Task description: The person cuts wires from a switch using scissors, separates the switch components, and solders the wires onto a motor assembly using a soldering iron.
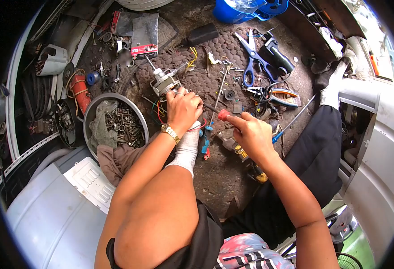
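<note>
while left hand (pixel 183 108) clasps motor (pixel 163 81), right hand (pixel 254 133) curls round screwdriver (pixel 224 115); basin (pixel 87 130) holds screws (pixel 123 124), cloth (pixel 102 127).

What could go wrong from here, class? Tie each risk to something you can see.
The screwdriver in the right hand points toward the left hand, which holds the metal motor, so a slip might jab that hand. The blue-handled scissors lie with blades apart and could nick a hand reaching past. Small loose parts are scattered on the mat, so a dropped piece might get lost.
</note>
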Motion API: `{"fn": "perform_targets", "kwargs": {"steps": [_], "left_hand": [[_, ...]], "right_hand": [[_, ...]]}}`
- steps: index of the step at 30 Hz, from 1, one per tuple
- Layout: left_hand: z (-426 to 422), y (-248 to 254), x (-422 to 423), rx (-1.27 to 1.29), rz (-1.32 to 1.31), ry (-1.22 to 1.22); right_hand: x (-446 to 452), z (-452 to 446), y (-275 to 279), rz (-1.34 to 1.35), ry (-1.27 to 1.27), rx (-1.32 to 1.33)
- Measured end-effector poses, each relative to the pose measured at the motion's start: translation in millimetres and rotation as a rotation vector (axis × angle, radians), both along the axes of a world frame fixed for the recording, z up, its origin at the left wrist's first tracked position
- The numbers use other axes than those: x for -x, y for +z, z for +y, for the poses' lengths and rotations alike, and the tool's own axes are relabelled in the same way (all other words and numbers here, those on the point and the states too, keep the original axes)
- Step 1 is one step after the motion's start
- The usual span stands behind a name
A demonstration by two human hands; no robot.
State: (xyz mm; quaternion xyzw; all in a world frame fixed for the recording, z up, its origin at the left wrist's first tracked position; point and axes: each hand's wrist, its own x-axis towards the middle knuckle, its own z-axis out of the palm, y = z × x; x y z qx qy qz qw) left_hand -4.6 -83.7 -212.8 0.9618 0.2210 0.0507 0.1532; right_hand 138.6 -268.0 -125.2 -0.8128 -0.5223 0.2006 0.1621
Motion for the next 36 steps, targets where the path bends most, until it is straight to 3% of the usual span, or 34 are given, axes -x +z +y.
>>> {"fn": "perform_targets", "kwargs": {"steps": [36], "left_hand": [[-1.8,-7.8,0.5,0.01,-0.032,-0.003]], "right_hand": [[-6.7,7.1,5.0,0.088,-0.04,0.052]]}}
